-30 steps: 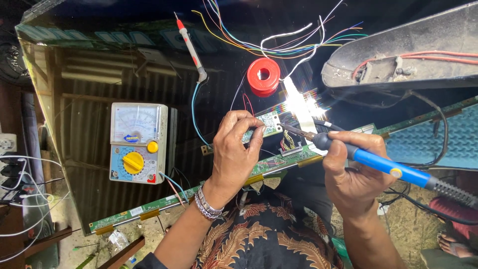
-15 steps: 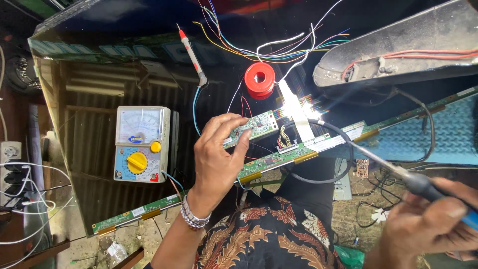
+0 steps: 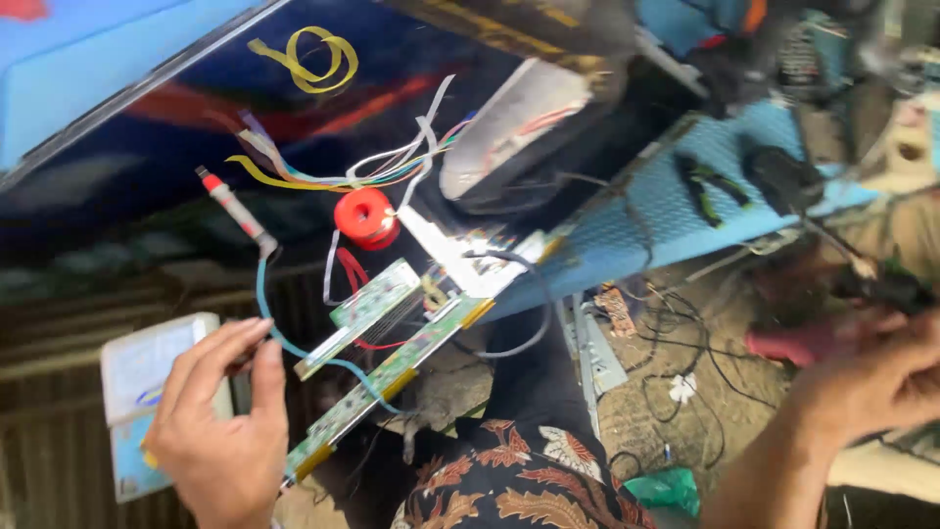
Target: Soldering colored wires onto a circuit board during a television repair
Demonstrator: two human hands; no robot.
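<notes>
The long narrow green circuit board strip [image 3: 392, 377] lies on a slant across the middle of the view, its long axis running from the lower left, beside the left hand, up to the right, where its far end meets a bright white lit panel piece [image 3: 446, 257]. Yellow tabs sit at points along it. Just above it and roughly parallel lies a shorter pale green circuit board [image 3: 364, 312], tilted the same way, with fine wires bridging the two.

The left hand [image 3: 223, 426] hovers at the strip's lower end, fingers spread wide and loosely curled, holding nothing; its fingertips are near the short board and a thin blue wire [image 3: 274, 323] that loops down from a red-tipped probe [image 3: 233, 208]. Behind that hand rests a pale box-shaped analogue meter with a yellow dial [image 3: 147, 392].

Beyond the boards sits a red spool [image 3: 364, 217], and a fan of coloured wires [image 3: 323, 171] spreads from the dark panel above. To the right is a blue mesh mat [image 3: 685, 211] carrying black tools, then a tangle of dark cables.

The right hand [image 3: 876, 377] is well off at the right edge, closed around a dark tool handle [image 3: 886, 289], though blur hides the details.
</notes>
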